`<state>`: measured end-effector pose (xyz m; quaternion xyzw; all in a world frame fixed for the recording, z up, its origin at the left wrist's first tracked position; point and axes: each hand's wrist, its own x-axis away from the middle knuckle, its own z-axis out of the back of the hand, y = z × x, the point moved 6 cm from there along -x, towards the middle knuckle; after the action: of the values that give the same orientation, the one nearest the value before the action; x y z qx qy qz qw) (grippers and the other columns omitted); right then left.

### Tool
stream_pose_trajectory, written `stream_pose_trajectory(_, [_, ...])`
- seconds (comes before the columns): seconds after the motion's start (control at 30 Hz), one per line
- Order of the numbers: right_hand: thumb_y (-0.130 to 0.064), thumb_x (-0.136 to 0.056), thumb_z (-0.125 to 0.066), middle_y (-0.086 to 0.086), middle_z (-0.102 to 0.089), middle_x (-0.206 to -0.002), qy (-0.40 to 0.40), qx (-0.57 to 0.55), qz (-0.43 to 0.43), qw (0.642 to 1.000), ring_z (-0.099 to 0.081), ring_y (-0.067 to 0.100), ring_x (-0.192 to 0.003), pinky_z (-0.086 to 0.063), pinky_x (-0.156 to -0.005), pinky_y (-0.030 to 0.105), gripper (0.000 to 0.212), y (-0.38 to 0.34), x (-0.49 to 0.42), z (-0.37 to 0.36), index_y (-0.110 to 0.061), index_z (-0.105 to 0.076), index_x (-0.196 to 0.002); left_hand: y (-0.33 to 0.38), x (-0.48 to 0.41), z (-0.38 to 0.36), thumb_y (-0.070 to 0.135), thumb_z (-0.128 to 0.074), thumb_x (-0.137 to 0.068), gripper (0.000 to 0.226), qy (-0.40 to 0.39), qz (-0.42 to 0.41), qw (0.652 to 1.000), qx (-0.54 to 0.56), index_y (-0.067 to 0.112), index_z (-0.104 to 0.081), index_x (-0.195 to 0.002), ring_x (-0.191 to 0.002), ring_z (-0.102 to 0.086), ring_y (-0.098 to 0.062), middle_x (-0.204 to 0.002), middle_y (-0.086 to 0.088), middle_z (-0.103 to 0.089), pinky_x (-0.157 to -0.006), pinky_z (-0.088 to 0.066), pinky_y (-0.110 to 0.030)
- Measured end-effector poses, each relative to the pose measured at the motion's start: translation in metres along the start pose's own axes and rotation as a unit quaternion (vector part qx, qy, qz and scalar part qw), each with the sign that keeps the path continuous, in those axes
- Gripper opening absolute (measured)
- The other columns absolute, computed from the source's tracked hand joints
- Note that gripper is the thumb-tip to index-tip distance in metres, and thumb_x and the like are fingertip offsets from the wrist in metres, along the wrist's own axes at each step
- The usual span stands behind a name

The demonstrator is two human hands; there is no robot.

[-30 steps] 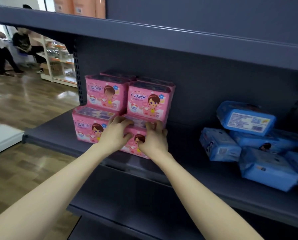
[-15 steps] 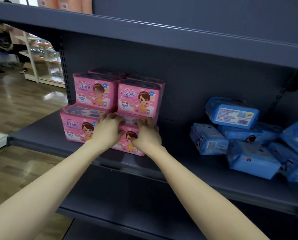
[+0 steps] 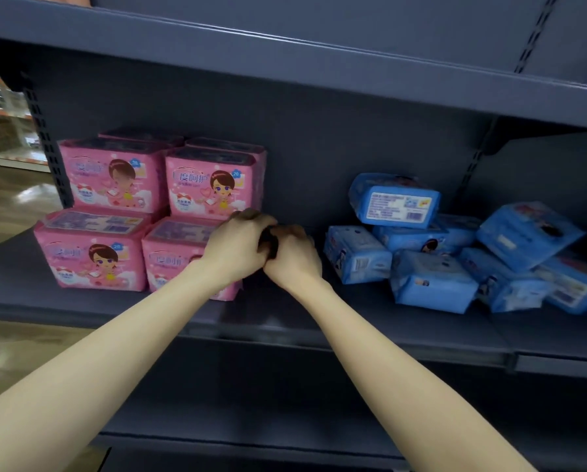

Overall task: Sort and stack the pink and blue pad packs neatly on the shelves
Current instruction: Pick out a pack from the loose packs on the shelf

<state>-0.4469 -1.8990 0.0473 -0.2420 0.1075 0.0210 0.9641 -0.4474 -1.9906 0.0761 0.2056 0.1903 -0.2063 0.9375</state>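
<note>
Both hands have left the front of the lower right pink plastic-wrapped pad pack [image 3: 169, 260], where their fingers hooked its top edge a second ago. The left hand [image 3: 241, 243] is now at that pack's right end, fingers curled. The right hand [image 3: 292, 257] has slid off it, over the bare dark grey metal shelf [image 3: 285, 311], its curled fingers touching the left hand's.

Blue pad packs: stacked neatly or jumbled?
Jumbled: the blue pad packs lie tilted and overlapping in a loose heap, unlike the squared pink stack.

Six glossy pink plastic-wrapped pad packs [image 3: 213, 185] showing; roughly seven soft blue plastic-wrapped pad packs [image 3: 431, 284]; three dark grey metal shelves [image 3: 319, 321].
</note>
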Motion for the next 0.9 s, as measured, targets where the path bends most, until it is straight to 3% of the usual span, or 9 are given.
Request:
stream_pose_trajectory(0.13, [-0.024, -0.088, -0.051, 0.011, -0.044, -0.132, 0.003, 0.023, -0.038, 0.999, -0.043, 0.034, -0.121, -0.046, -0.09, 0.038, 0.041, 0.035, 0.002, 0.016, -0.019, -0.05, -0.128, 0.017, -0.011, -0.026, 0.018, -0.058, -0.082, 0.04, -0.024, -0.01, 1.0, 0.008, 0.018, -0.058, -0.122, -0.113, -0.052, -0.031, -0.123, -0.009, -0.055, -0.086, -0.048, -0.04])
stream_pose_trajectory(0.37, [-0.026, -0.089, -0.053, 0.009, -0.038, -0.14, 0.017, 0.101, -0.085, 0.991, -0.029, 0.033, -0.131, -0.035, -0.102, 0.042, 0.047, 0.087, 0.007, 0.043, -0.017, -0.044, -0.134, 0.046, -0.033, -0.072, 0.021, -0.057, -0.085, 0.045, -0.079, -0.029, 0.996, -0.003, 0.021, -0.052, -0.129, -0.121, -0.046, -0.026, -0.133, -0.004, -0.049, -0.093, -0.042, -0.033])
stream_pose_trajectory(0.6, [-0.029, -0.09, -0.054, 0.007, -0.026, -0.148, 0.013, 0.143, -0.115, 0.983, -0.018, 0.033, -0.137, -0.024, -0.111, 0.045, 0.056, 0.142, 0.011, 0.072, -0.019, -0.034, -0.142, 0.079, -0.061, -0.11, 0.026, -0.059, -0.084, 0.046, -0.107, 0.012, 0.993, 0.041, 0.016, -0.05, -0.128, -0.118, -0.046, -0.03, -0.13, -0.009, -0.045, -0.09, -0.045, -0.039])
stream_pose_trajectory(0.77, [-0.033, -0.087, -0.057, 0.006, -0.017, -0.152, -0.02, 0.131, -0.13, 0.983, -0.011, 0.034, -0.14, -0.018, -0.112, 0.054, 0.066, 0.169, 0.012, 0.081, -0.023, -0.026, -0.145, 0.101, -0.073, -0.129, 0.026, -0.064, -0.082, 0.077, -0.127, 0.038, 0.988, 0.077, 0.028, -0.022, -0.146, -0.129, -0.032, -0.033, -0.146, -0.007, -0.024, -0.099, -0.04, -0.042])
stream_pose_trajectory(0.9, [-0.03, -0.086, -0.057, 0.008, -0.019, -0.148, -0.042, 0.149, -0.127, 0.98, -0.016, 0.035, -0.137, -0.018, -0.111, 0.053, 0.07, 0.182, 0.012, 0.076, -0.023, -0.021, -0.146, 0.103, -0.084, -0.136, 0.026, -0.071, -0.077, 0.099, -0.114, 0.074, 0.98, 0.146, 0.038, -0.002, -0.147, -0.134, -0.023, -0.038, -0.151, -0.009, -0.01, -0.104, -0.034, -0.046])
